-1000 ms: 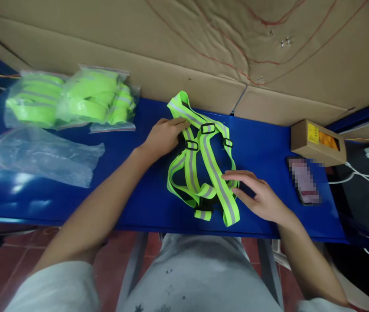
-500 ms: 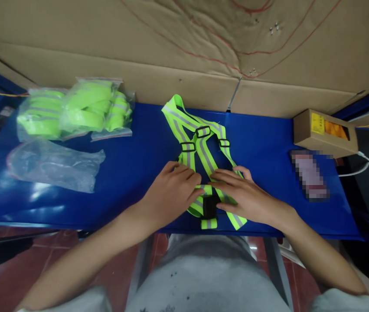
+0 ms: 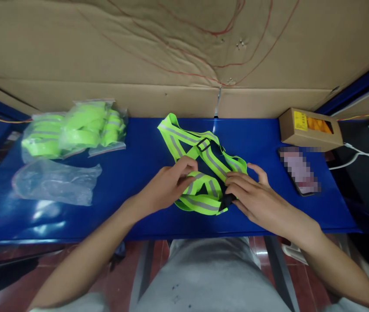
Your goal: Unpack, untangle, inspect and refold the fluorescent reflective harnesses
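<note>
A neon-yellow reflective strap vest (image 3: 200, 206) with grey stripes lies loosely bunched on the blue table. Its black slide buckle (image 3: 203, 144) shows near the top. My left hand (image 3: 171, 182) pinches a strap at the left side, thumb and fingers pressed together. On the right, my right hand (image 3: 252, 195) closes its fingers on the vest beside a black buckle (image 3: 226, 201), partly hidden by the fingertips. The upper loop of the vest rests on the table beyond both hands.
Bagged neon straps (image 3: 80, 125) stand at the back left, with a clear plastic bag (image 3: 57, 180) in front. To the right are a cardboard box (image 3: 314, 130), a phone (image 3: 299, 171) and white cables (image 3: 363, 155). A cardboard wall (image 3: 171, 102) closes off the back.
My hands have moved apart and now grip the straps. The lower part of the vest is drawn into loops, and the black buckle has shifted right to my right hand.
</note>
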The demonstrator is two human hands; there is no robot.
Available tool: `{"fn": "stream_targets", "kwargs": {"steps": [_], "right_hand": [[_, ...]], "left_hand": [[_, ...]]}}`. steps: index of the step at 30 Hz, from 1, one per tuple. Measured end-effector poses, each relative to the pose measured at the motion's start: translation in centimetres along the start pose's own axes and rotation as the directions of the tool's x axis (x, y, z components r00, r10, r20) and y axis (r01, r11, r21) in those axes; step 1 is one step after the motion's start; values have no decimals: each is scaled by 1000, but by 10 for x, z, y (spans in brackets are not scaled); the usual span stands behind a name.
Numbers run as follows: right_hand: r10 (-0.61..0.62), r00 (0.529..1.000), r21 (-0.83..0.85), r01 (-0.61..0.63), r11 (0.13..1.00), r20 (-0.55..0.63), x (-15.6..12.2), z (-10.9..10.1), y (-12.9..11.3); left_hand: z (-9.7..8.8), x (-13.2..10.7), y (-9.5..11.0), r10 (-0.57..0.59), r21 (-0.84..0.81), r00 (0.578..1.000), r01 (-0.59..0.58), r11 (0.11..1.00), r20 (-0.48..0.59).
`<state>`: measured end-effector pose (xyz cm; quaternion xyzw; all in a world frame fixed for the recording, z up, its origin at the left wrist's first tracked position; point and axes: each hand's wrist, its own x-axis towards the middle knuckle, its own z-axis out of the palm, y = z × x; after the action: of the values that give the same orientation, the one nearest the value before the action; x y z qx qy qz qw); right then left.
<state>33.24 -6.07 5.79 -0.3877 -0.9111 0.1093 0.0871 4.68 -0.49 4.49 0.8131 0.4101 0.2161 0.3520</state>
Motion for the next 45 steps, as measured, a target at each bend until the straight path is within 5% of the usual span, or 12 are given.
{"fn": "stream_targets", "kwargs": {"steps": [8,13,18,25,32,38,45], "right_hand": [[-157,982,-190,135,973,-108,-14,-1,-6],[-229,968,-413,169,895,-100,-28,1,-4],[-260,964,-435,213,875,-50,-48,20,-4],[-27,998,-177,15,984,-62,-45,24,-5],[227,973,-269,-211,940,30,-36,18,19],[331,941,-246,-308,919,62,-59,4,51],[520,831,-1,-530,848,-199,-86,2,62]], "left_hand": [[17,30,-16,191,75,979,-186,980,-73],[27,40,-42,150,-56,984,-155,986,-96],[29,39,-52,105,-137,979,-130,982,-173],[34,33,-51,165,-189,968,-201,961,-190],[41,26,-47,284,-40,951,-290,956,-121],[43,27,-49,324,100,945,-317,943,-55],[45,28,-54,323,179,945,-310,934,-53]]}}
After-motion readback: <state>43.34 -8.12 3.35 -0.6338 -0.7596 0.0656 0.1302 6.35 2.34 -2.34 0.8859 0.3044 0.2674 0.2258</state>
